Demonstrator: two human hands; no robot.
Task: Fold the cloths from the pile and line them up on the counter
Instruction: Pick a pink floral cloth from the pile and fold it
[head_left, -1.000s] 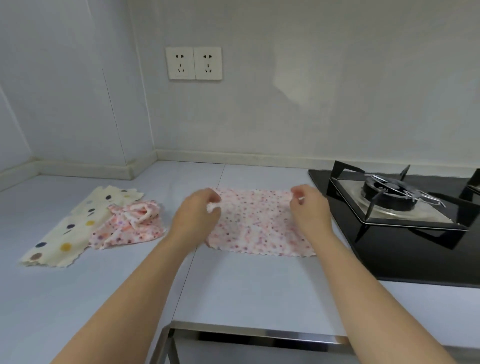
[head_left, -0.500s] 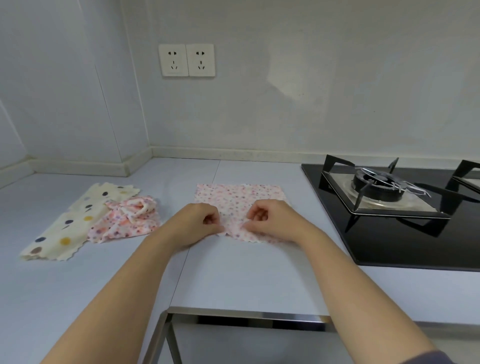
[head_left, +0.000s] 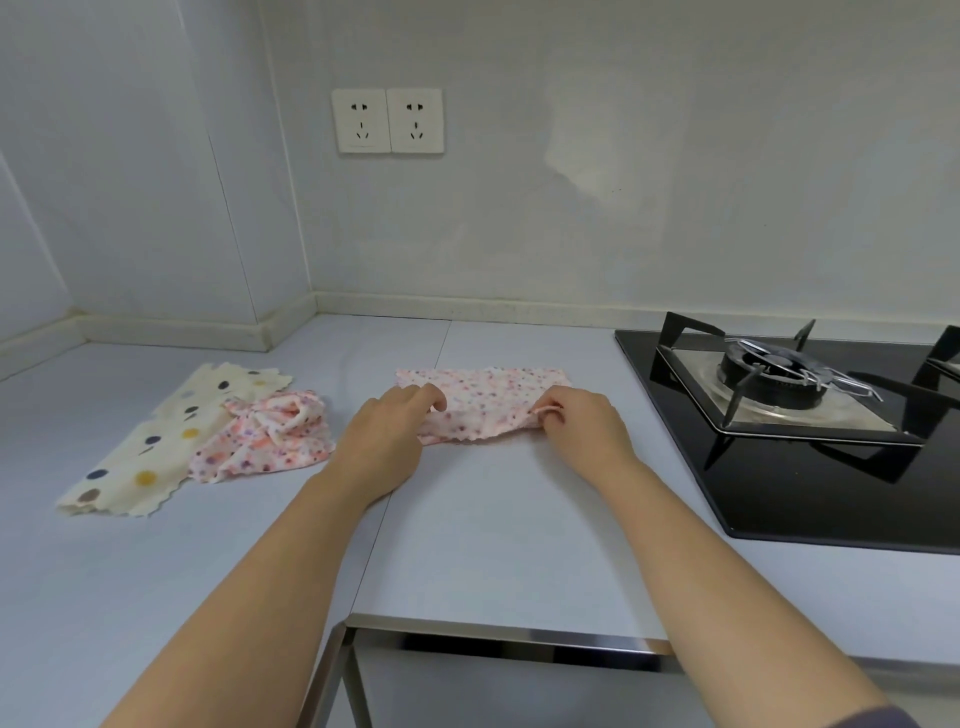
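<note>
A pink flowered cloth (head_left: 493, 397) is seen on the counter (head_left: 493, 545), straight ahead at 12 o'clock. It is partly folded into a band whose long axis runs from 9 to 3 o'clock. It is gripped at both ends: the left end is pinched by the curled fingers of the left hand (head_left: 389, 436), and the near right corner is pinched between thumb and fingers of the right hand (head_left: 584, 431). The hands are set apart at the cloth's two ends and are equally near it, so neither is favoured. The coming fold is judged to turn on this side-to-side axis, with one end carried across to the other or the near edge carried toward 12 o'clock. At 9 o'clock of the left hand, just beside it, the pile is found: a crumpled flowered cloth (head_left: 270, 431) laid over the edge of a cream dotted cloth (head_left: 156, 447). At 3 o'clock of the right hand a black stove (head_left: 805, 499) is placed, near but apart. Wall sockets (head_left: 387, 120) are mounted at 11 o'clock. No folded cloth is seen lined up, and the space around the cloth is not blocked.
</note>
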